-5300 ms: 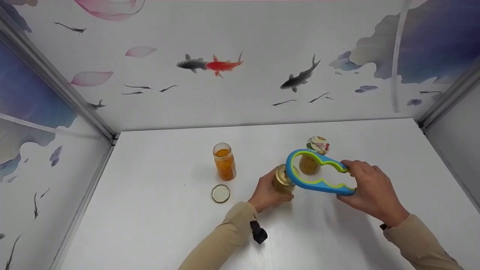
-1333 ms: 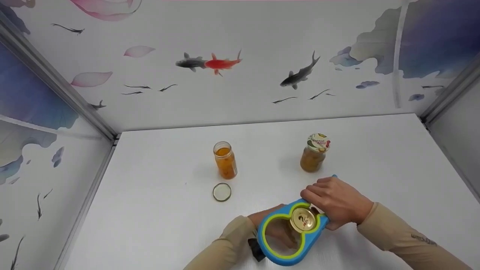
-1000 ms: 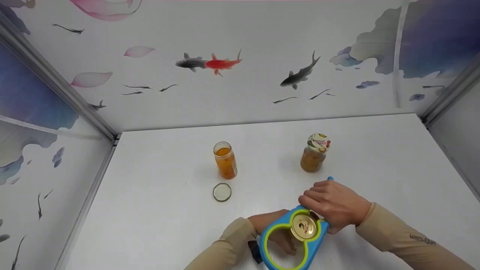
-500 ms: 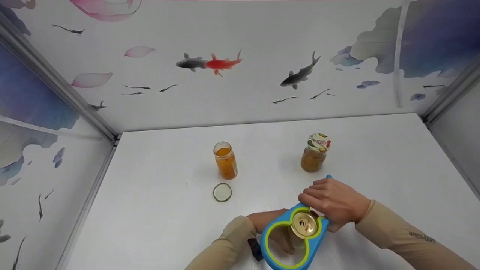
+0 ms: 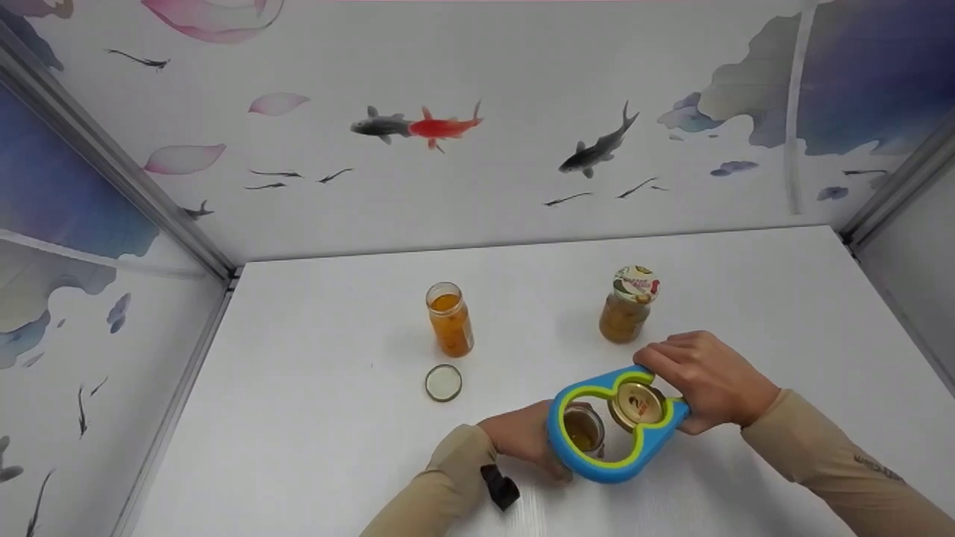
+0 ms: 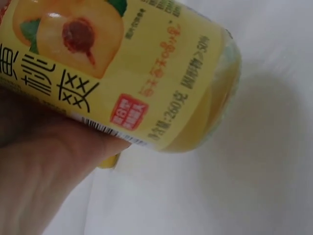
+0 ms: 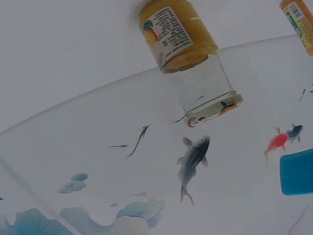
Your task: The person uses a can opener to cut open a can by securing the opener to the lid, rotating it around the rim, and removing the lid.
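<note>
My left hand (image 5: 522, 436) holds a glass jar (image 5: 584, 432) over the near part of the table; its mouth is uncovered. Seen from the left wrist, the jar bears a yellow peach label (image 6: 122, 73), and the thumb side of the hand (image 6: 54, 161) lies along it. My right hand (image 5: 712, 380) grips the handles of a blue and lime-green jar opener (image 5: 608, 472). A gold lid (image 5: 636, 406) sits in the opener's smaller notch, apart from the jar. The opener's large loop frames the jar mouth from above. A blue opener end (image 7: 297, 172) shows in the right wrist view.
An uncovered jar of orange contents (image 5: 451, 328) stands left of centre, with a loose lid (image 5: 444, 382) lying in front of it. Further right stands a closed jar (image 5: 625, 313) with a patterned lid, beyond my right hand. A printed wall (image 5: 477, 186) borders the table's back.
The gold lid has come off the jar and moved right and away with the opener. Before, it sat on the jar. Earlier still, the opener was carried to the jar and fitted round the lid.
</note>
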The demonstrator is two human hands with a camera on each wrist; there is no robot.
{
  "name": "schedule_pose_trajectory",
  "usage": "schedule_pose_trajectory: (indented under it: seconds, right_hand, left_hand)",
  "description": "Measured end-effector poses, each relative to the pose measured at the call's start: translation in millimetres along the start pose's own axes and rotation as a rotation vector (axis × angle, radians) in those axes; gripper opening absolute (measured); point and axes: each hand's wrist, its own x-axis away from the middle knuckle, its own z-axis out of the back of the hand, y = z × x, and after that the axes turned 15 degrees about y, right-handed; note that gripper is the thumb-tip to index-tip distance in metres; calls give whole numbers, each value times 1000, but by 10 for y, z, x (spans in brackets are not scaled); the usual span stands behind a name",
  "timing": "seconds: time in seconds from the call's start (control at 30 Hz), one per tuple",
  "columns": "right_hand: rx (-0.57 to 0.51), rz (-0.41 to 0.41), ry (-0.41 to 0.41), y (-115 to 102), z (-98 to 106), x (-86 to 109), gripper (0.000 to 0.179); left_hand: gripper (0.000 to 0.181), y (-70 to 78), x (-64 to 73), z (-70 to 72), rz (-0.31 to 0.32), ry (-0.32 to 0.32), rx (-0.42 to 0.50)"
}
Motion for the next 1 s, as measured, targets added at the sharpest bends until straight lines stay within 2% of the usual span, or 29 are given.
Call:
schedule_pose_trajectory:
  seconds: [0.13, 0.33, 0.47, 0.6, 0.73, 0.9, 1.0]
  right_hand:
    - [27, -34, -13, 6, 8, 58, 52]
    - [79, -73, -36, 5, 21, 139, 57]
    - [87, -90, -33, 2, 25, 197, 56]
    - [69, -96, -29, -12, 13, 245, 54]
    - [62, -105, -32, -36, -6, 285, 54]
    - [71, -126, -46, -47, -29, 345, 56]
    - [79, -132, -60, -52, -40, 373, 57]
  left_hand:
    - [63, -40, -21, 49, -75, 42, 40]
    - [61, -47, -29, 125, -109, 133, 125]
    - [61, -70, -31, 171, -133, 227, 107]
    - [62, -71, -58, 210, -123, 324, 72]
    - [64, -21, -104, 255, -90, 402, 78]
    - [64, 30, -162, 332, -49, 462, 52]
    - [65, 23, -198, 383, -47, 494, 50]
